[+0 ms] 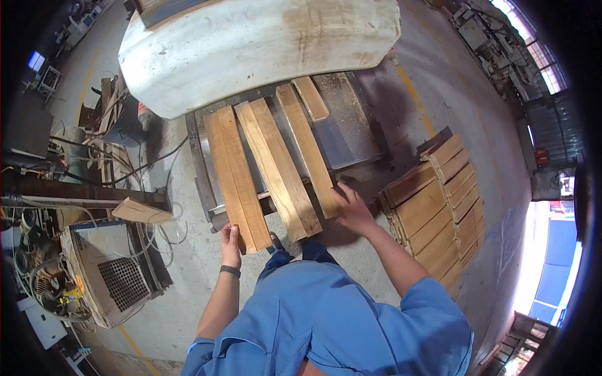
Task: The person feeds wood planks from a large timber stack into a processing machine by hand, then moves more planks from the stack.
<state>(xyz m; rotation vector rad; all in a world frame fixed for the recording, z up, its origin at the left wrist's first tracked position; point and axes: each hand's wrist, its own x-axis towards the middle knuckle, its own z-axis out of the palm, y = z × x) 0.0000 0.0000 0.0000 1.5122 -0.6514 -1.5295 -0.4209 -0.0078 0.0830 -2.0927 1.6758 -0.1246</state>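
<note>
Three long wooden boards and a shorter one lie side by side on a metal machine table. My left hand [231, 245] grips the near end of the leftmost board [235, 175], its thumb on the edge. At the near end of the right long board [306, 147] is my right hand [352, 210], fingers apart and touching the board's side. Between these two lies the middle board [279, 169], with neither hand on it. The short board [310, 99] rests farther back at the right.
A large whitish panel [263, 50] spans the far side of the metal table [370, 119]. Stacked boards [436, 210] stand on the floor at the right. At the left are a box with a grille [113, 272], hoses and a loose wood piece [143, 211].
</note>
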